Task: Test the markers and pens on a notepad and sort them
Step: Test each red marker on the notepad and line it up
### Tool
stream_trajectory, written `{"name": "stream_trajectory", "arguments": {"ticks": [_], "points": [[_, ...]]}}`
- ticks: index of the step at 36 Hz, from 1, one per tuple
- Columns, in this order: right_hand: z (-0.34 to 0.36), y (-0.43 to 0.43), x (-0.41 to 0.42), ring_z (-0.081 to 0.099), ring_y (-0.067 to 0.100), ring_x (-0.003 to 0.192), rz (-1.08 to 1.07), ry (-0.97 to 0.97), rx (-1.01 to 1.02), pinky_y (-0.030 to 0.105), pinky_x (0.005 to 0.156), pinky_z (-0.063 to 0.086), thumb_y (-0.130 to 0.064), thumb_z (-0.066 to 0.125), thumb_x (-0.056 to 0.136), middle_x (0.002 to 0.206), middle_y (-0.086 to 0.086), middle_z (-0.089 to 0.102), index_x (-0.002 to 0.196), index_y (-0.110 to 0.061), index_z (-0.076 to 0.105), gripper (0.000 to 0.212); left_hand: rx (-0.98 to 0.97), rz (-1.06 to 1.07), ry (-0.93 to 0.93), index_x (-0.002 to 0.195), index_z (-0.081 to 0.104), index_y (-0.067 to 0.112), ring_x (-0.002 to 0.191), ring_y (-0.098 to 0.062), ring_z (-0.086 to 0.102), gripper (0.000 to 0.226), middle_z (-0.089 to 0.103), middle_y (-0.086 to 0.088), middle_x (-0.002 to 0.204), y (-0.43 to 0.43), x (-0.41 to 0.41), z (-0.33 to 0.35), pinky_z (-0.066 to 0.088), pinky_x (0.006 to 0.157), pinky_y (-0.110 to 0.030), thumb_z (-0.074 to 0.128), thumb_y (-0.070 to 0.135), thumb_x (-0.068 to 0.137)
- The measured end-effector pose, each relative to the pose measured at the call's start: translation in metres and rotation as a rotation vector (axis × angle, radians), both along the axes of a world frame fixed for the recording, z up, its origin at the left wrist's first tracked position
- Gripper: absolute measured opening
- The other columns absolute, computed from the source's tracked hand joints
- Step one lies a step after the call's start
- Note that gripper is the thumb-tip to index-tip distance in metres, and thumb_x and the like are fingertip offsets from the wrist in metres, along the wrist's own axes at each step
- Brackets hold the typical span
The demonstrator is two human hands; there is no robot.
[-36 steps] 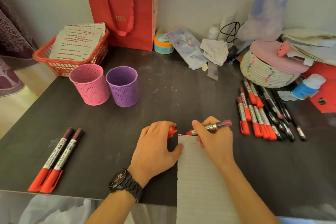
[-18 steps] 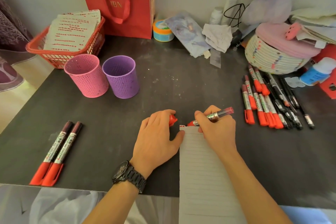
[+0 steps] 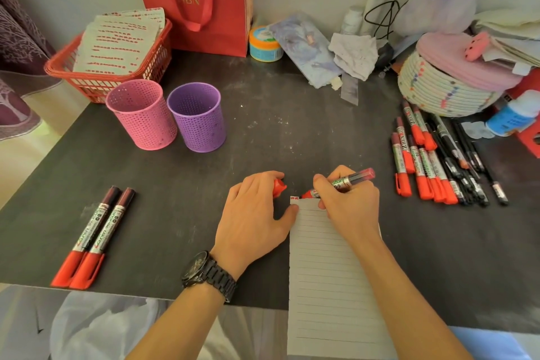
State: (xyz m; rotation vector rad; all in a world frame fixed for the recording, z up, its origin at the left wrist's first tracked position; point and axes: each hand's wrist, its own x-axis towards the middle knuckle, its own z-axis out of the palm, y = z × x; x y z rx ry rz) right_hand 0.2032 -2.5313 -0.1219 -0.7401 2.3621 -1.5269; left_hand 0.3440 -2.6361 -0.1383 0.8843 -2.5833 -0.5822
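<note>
A lined notepad (image 3: 330, 280) lies on the dark table, running off its near edge. My right hand (image 3: 349, 204) grips an uncapped red marker (image 3: 347, 180), its tip on the pad's top left corner beside small red marks. My left hand (image 3: 254, 216) holds the marker's red cap (image 3: 279, 185) in curled fingers, and its thumb touches the pad's left edge. Two capped red markers (image 3: 96, 234) lie side by side at the left. A pile of red markers and black pens (image 3: 438, 164) lies at the right.
A pink mesh cup (image 3: 141, 114) and a purple mesh cup (image 3: 197, 117) stand at the back left. Behind them are a red basket (image 3: 87, 79) of marked sheets and a red paper bag (image 3: 198, 0). A woven basket (image 3: 438, 88) and clutter fill the back right.
The view has shifted slightly. The marker tip stays at the pad's top corner, and more red marks show there. Both hands keep their grips.
</note>
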Motion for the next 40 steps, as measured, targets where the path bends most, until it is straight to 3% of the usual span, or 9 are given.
{"name": "stream_trajectory", "arguments": {"ticks": [11, 35, 40], "points": [[0.0009, 0.0007, 0.0007, 0.061, 0.000, 0.047, 0.010, 0.002, -0.042, 0.008, 0.051, 0.044, -0.019, 0.071, 0.089, 0.051, -0.001, 0.065, 0.059, -0.017, 0.061, 0.031, 0.010, 0.000, -0.009, 0.132, 0.043, 0.036, 0.122, -0.003, 0.046, 0.053, 0.054, 0.020, 0.125, -0.0003, -0.0007, -0.0004, 0.022, 0.103, -0.021, 0.056, 0.062, 0.087], [-0.0018, 0.0013, -0.0008, 0.064, 0.001, 0.051, 0.005, 0.007, -0.035, 0.005, 0.050, 0.044, -0.020, 0.069, 0.091, 0.052, -0.006, 0.064, 0.062, -0.019, 0.062, 0.029, 0.032, 0.004, -0.016, 0.132, 0.043, 0.038, 0.123, -0.004, 0.047, 0.054, 0.054, 0.019, 0.127, -0.0009, -0.0014, -0.0026, 0.024, 0.105, -0.025, 0.055, 0.064, 0.086], [-0.0020, 0.0009, -0.0014, 0.063, 0.002, 0.051, -0.001, 0.006, -0.041, 0.007, 0.050, 0.045, -0.018, 0.069, 0.090, 0.050, -0.005, 0.064, 0.063, -0.015, 0.063, 0.028, 0.022, 0.005, -0.007, 0.130, 0.043, 0.038, 0.120, -0.003, 0.047, 0.053, 0.054, 0.021, 0.120, -0.0012, -0.0010, -0.0037, 0.021, 0.103, -0.022, 0.055, 0.064, 0.086]]}}
